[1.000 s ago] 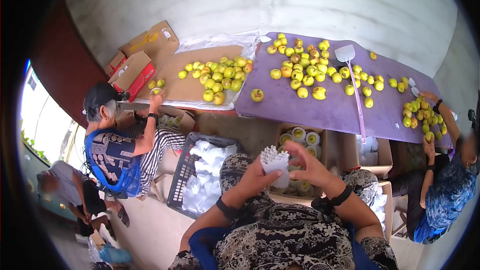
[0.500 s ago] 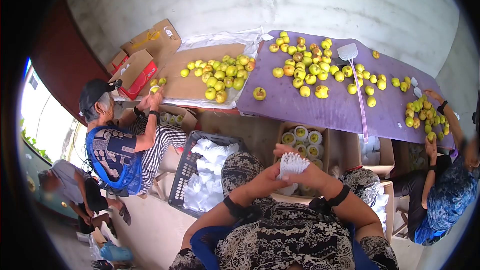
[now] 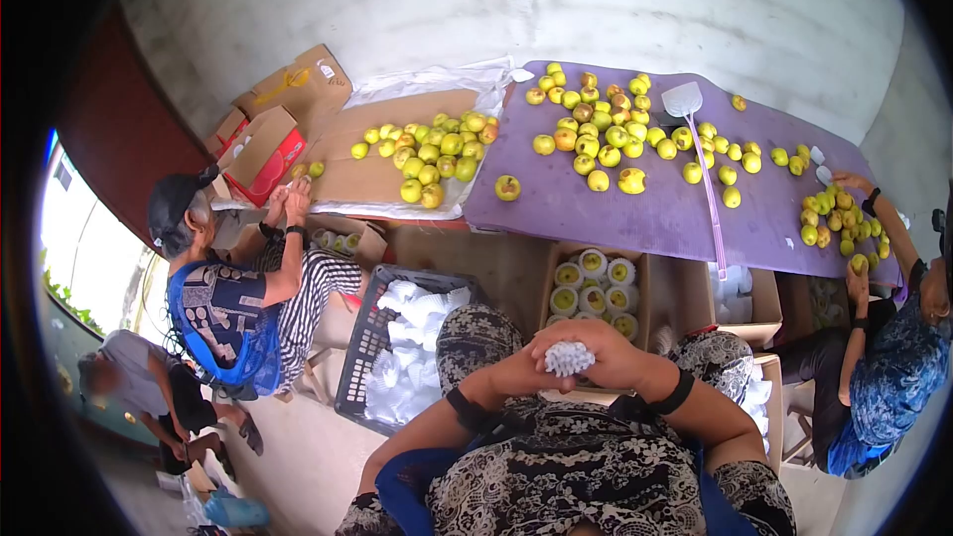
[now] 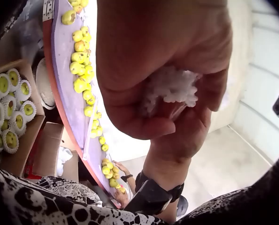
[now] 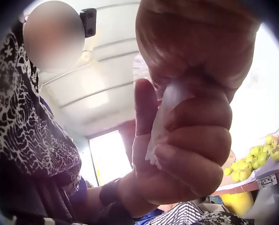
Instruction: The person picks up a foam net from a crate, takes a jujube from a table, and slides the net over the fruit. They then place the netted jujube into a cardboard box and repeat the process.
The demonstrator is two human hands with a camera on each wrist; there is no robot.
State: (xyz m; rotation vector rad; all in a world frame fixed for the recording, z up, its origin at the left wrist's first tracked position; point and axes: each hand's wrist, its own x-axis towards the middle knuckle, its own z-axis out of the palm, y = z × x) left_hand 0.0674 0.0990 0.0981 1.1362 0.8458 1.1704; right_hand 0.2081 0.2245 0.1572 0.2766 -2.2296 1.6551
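Note:
A bunched white foam fruit net (image 3: 569, 358) sits squeezed between my two hands, above my lap. My left hand (image 3: 516, 369) wraps it from one side and my right hand (image 3: 627, 365) from the other, the hands pressed together. Only its knobbly end shows in the head view. From the left wrist, the foam (image 4: 170, 89) pokes out between curled fingers and thumb. In the right wrist view a thin strip of foam (image 5: 160, 126) shows beside the fingers; the rest is hidden. Just beyond my hands stands a cardboard box (image 3: 645, 298) of net-wrapped apples (image 3: 593, 298).
Loose apples (image 3: 606, 129) lie on a purple-covered table (image 3: 556, 223) with a white long-handled flyswatter (image 3: 707, 179). A black crate (image 3: 362, 337) of white foam nets (image 3: 407, 347) stands left. One person (image 3: 228, 288) sits left, another (image 3: 884, 367) right, a third (image 3: 149, 387) farther back.
The right hand, apart with spread fingers a second ago, has closed in on the foam net. Both hands now squeeze it narrower, and its end has sunk lower between them.

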